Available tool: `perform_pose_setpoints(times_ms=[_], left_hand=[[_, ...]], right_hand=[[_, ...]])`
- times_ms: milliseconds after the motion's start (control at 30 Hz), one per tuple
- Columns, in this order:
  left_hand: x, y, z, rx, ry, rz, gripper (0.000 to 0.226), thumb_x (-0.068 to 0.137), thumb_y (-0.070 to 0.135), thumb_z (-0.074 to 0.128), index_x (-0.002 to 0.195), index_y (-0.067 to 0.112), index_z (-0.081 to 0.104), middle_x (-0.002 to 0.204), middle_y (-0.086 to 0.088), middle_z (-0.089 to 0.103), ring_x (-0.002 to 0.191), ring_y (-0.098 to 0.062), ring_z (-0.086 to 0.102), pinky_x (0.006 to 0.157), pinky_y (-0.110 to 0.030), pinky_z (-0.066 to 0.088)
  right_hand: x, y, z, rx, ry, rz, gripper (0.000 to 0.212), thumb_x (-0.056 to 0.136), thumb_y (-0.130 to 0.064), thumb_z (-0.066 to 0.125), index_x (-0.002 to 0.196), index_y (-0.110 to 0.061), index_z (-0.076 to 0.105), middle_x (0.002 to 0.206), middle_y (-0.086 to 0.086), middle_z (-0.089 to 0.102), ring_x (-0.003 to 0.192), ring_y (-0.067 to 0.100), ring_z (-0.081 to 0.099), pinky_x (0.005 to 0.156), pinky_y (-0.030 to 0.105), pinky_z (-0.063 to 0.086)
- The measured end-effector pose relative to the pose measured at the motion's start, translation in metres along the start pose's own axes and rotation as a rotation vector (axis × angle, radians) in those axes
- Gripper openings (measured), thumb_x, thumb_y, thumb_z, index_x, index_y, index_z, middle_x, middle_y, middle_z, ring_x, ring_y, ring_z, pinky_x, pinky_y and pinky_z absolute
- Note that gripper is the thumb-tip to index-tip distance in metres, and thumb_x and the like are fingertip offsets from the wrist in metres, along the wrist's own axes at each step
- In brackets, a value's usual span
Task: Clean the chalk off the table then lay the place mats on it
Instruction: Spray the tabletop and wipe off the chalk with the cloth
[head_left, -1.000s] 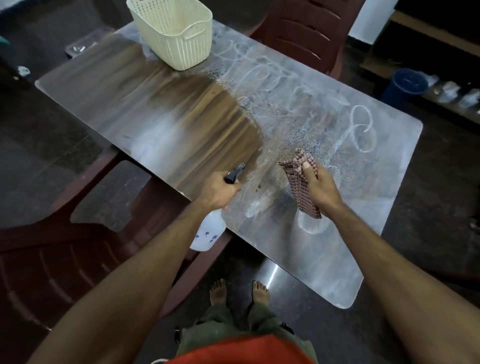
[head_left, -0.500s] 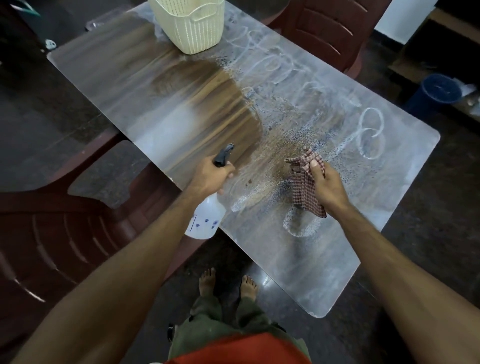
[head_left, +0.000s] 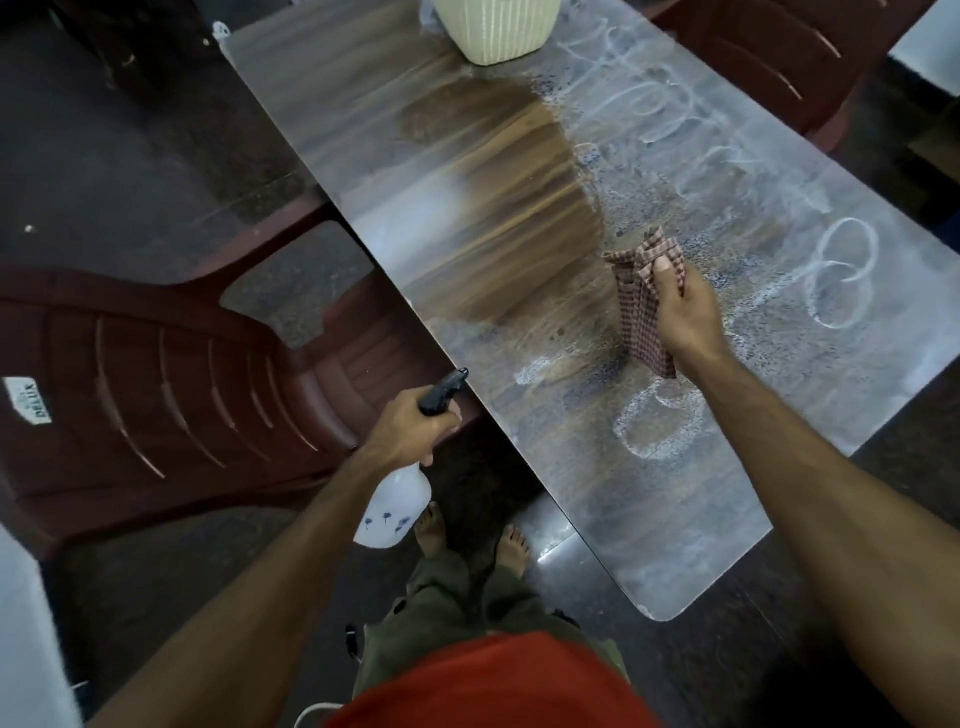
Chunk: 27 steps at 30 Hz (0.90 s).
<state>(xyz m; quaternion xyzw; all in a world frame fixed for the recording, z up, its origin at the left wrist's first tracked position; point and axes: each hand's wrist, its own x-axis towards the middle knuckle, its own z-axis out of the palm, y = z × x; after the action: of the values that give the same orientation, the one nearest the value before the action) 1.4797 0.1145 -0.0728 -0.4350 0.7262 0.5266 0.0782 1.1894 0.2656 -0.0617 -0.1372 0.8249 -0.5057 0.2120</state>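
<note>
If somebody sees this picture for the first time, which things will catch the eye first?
First the white chalk scribbles covering the right part of the table, next to a wiped brown patch. Then the hands: the right hand holds a checked cloth on the tabletop, and the left hand grips a spray bottle beside the table's edge.

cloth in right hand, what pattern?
The cloth in the right hand is a red-brown and white check, clearest in the head view.
</note>
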Motion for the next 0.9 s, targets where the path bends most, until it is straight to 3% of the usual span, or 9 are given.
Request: perform_pose_setpoints(times_ms=[133, 233, 300, 367, 433, 533, 700, 900], left_hand=[[-0.008, -0.011, 0.000, 0.014, -0.020, -0.010, 0.016, 0.084, 0.014, 0.064, 0.069, 0.011, 0.058, 0.054, 0.001, 0.055, 0.040, -0.024, 0.052, 0.050, -0.033, 0.046], [-0.009, -0.017, -0.005, -0.032, 0.009, 0.004, 0.017, 0.087, 0.014, 0.064, 0.072, 0.012, 0.057, 0.059, -0.006, 0.054, 0.040, -0.022, 0.051, 0.050, -0.033, 0.046], [-0.010, -0.016, -0.010, -0.115, 0.044, 0.035, 0.010, 0.087, 0.008, 0.063, 0.078, 0.008, 0.062, 0.068, -0.013, 0.060, 0.037, -0.019, 0.049, 0.046, -0.029, 0.045], [-0.012, -0.013, -0.015, -0.205, 0.085, 0.069, 0.001, 0.088, 0.004, 0.065, 0.087, 0.003, 0.066, 0.069, -0.012, 0.062, 0.033, -0.016, 0.047, 0.041, -0.025, 0.043], [-0.012, -0.010, -0.022, -0.272, 0.127, 0.094, 0.009, 0.088, 0.005, 0.067, 0.097, 0.001, 0.066, 0.071, -0.014, 0.064, 0.032, -0.013, 0.046, 0.040, -0.024, 0.042], [-0.007, -0.008, -0.035, -0.336, 0.153, 0.150, 0.013, 0.090, 0.006, 0.065, 0.102, 0.001, 0.066, 0.096, -0.024, 0.068, 0.032, -0.016, 0.046, 0.040, -0.024, 0.042], [0.005, -0.009, -0.057, -0.363, 0.177, 0.189, 0.014, 0.091, 0.007, 0.063, 0.104, 0.003, 0.066, 0.098, -0.023, 0.069, 0.033, -0.018, 0.045, 0.044, -0.027, 0.044], [0.023, -0.006, -0.076, -0.369, 0.205, 0.195, 0.014, 0.091, 0.007, 0.063, 0.104, 0.003, 0.066, 0.098, -0.023, 0.069, 0.034, -0.018, 0.046, 0.045, -0.025, 0.045]], right_hand=[[-0.009, -0.005, 0.004, -0.105, -0.001, -0.113, 0.034, 0.106, -0.033, 0.040, 0.129, -0.011, 0.055, 0.106, -0.002, 0.061, 0.091, 0.009, 0.059, 0.061, 0.009, 0.043], [-0.023, 0.005, 0.006, -0.231, -0.026, -0.245, 0.036, 0.106, -0.033, 0.041, 0.132, -0.012, 0.053, 0.105, -0.001, 0.062, 0.087, 0.010, 0.059, 0.066, 0.019, 0.045], [-0.035, 0.019, 0.010, -0.340, -0.133, -0.284, 0.036, 0.105, -0.034, 0.042, 0.134, -0.015, 0.052, 0.103, 0.001, 0.065, 0.082, 0.015, 0.062, 0.063, 0.025, 0.043], [-0.052, 0.038, 0.020, -0.477, -0.272, -0.332, 0.039, 0.104, -0.037, 0.043, 0.137, -0.018, 0.052, 0.106, 0.000, 0.065, 0.087, 0.019, 0.061, 0.070, 0.028, 0.042], [-0.069, 0.062, 0.034, -0.647, -0.451, -0.446, 0.052, 0.103, -0.051, 0.036, 0.138, -0.017, 0.053, 0.125, 0.004, 0.062, 0.111, 0.025, 0.058, 0.087, 0.034, 0.043], [-0.077, 0.095, 0.050, -0.962, -0.516, -0.574, 0.065, 0.097, -0.063, 0.024, 0.142, -0.024, 0.050, 0.155, 0.000, 0.039, 0.145, 0.025, 0.031, 0.109, 0.046, 0.030], [-0.065, 0.102, 0.058, -1.142, -0.522, -0.630, 0.065, 0.099, -0.064, 0.011, 0.154, -0.034, 0.027, 0.166, 0.001, 0.013, 0.152, 0.025, 0.013, 0.116, 0.051, 0.020], [-0.040, 0.070, 0.139, -1.130, -0.496, -0.686, 0.065, 0.098, -0.061, 0.018, 0.154, -0.031, 0.031, 0.164, 0.003, 0.019, 0.151, 0.027, 0.019, 0.118, 0.049, 0.016]])
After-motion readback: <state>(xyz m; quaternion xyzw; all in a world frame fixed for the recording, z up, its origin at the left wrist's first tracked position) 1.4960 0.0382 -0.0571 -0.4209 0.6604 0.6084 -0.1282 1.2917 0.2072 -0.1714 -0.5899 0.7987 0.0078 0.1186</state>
